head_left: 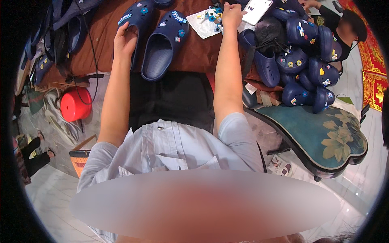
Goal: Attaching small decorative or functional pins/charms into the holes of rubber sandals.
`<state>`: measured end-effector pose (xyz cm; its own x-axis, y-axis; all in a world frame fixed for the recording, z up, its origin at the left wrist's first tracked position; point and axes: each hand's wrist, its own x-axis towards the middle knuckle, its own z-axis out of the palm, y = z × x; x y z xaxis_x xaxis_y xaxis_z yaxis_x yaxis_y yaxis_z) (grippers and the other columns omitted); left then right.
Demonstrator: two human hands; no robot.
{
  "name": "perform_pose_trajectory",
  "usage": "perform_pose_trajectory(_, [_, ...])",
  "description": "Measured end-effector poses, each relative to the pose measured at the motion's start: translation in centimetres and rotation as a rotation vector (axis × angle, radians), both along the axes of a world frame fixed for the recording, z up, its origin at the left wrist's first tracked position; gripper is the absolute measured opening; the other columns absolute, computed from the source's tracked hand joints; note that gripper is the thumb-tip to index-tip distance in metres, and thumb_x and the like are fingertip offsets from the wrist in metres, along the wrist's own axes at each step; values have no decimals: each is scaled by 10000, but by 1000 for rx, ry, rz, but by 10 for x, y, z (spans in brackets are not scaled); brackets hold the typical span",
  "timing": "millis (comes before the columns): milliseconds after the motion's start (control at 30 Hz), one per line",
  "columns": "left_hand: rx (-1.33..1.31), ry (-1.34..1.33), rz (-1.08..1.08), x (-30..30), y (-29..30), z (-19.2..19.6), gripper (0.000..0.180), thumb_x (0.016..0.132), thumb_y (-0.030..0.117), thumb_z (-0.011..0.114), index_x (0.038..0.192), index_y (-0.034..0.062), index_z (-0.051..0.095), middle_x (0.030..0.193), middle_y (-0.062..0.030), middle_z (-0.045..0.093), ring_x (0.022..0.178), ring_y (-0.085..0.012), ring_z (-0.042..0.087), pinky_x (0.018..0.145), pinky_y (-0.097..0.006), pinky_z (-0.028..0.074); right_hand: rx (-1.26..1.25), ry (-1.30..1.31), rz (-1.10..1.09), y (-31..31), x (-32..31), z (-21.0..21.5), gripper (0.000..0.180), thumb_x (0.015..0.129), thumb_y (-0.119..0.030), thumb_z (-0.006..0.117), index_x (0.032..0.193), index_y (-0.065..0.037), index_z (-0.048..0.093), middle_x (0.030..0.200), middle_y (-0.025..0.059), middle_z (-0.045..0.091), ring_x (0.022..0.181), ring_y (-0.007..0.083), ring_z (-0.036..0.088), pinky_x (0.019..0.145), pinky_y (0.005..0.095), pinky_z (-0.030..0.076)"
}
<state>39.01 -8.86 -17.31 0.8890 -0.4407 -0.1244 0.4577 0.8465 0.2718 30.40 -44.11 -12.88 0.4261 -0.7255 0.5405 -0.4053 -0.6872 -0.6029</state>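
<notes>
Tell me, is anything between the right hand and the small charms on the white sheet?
Nothing visible. The right hand already reaches the charms lying on the white sheet, with no object between them. The left hand rests apart on a dark blue clog.

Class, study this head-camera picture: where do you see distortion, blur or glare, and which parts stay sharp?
Head view: fisheye bending curves the chair edge, with a black rim at the corners; a smooth blurred oval covers the lower middle; glare shines on the pale floor; the left hand on a navy clog and the right hand by small charms stay sharp.
</notes>
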Motion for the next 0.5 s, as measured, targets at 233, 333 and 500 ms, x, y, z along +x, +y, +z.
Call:
perform_pose_trajectory(233, [-12, 49, -36, 8, 3, -2, 123, 779, -16, 654, 862, 52, 593, 884, -54, 624, 840, -196, 585, 794, -300, 468, -80, 90, 32, -3, 3, 4, 244, 858, -297, 587, 903, -59, 554, 881, 222, 590, 1001, 415, 504, 807, 490, 432])
perform_pose_trajectory(333, [-15, 37, -27, 6, 7, -3, 112, 782, -17, 650, 854, 50, 595, 884, -56, 628, 845, -195, 589, 800, -305, 470, 38, 96, 52, 10, 0, 17, 281, 871, -325, 580, 875, -48, 534, 903, 252, 584, 1019, 436, 497, 823, 492, 432])
perform_pose_trajectory(500, [-7, 20, -5, 4, 1, 3, 105, 785, -11, 650, 856, 47, 599, 887, -65, 637, 851, -206, 599, 814, -314, 470, -31, 86, 34, -1, -3, 13, 284, 865, -323, 587, 883, -44, 536, 920, 270, 572, 983, 436, 514, 813, 495, 436])
